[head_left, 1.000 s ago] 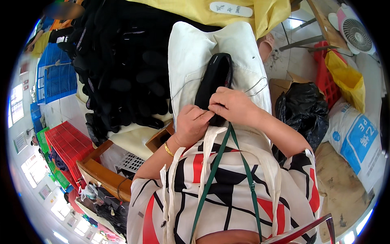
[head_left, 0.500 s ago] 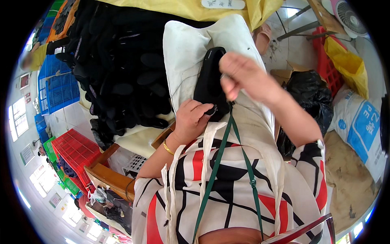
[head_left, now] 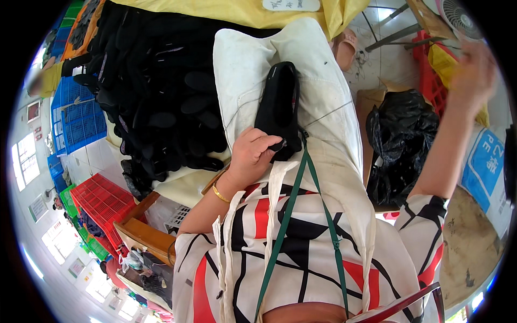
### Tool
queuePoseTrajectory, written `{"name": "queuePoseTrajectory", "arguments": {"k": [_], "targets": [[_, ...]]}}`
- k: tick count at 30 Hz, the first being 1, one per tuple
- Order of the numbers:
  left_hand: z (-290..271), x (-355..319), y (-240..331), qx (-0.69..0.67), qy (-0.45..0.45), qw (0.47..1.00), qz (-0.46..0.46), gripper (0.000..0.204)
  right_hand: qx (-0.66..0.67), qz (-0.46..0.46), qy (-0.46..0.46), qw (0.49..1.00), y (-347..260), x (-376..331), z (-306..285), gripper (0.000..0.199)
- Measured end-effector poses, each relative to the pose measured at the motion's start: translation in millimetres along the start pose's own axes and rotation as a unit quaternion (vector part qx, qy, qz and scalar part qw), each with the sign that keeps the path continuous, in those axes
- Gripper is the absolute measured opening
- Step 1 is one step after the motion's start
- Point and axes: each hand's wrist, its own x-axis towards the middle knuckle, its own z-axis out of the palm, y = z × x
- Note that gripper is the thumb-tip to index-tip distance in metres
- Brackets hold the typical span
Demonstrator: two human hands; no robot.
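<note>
One black cloth shoe (head_left: 280, 105) lies on the white apron (head_left: 323, 97) over the person's lap, its heel end gripped by the left hand (head_left: 253, 156), fingers closed around it. The right hand (head_left: 474, 70) is raised well apart to the right, blurred; whether it is open cannot be told. One black plastic bag (head_left: 401, 145) sits near; many black soles (head_left: 156, 91) pile on the worktop, too many to count.

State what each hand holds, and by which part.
The left hand grips the black shoe at its near end, on the white apron. The right hand, raised and blurred, appears to hold nothing.
</note>
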Motion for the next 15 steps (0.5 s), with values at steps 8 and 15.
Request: {"name": "queuePoseTrajectory", "arguments": {"k": [8,15], "targets": [[0,-5,-7,-0.037,0.015,0.999,-0.029,0.04,-0.011,-0.192,-0.645,0.739,30,-195,19,0.023],[1,-6,-11,0.008,0.032,0.999,-0.012,0.039,-0.01,-0.356,-0.648,0.673,32,-213,34,0.016]]}}
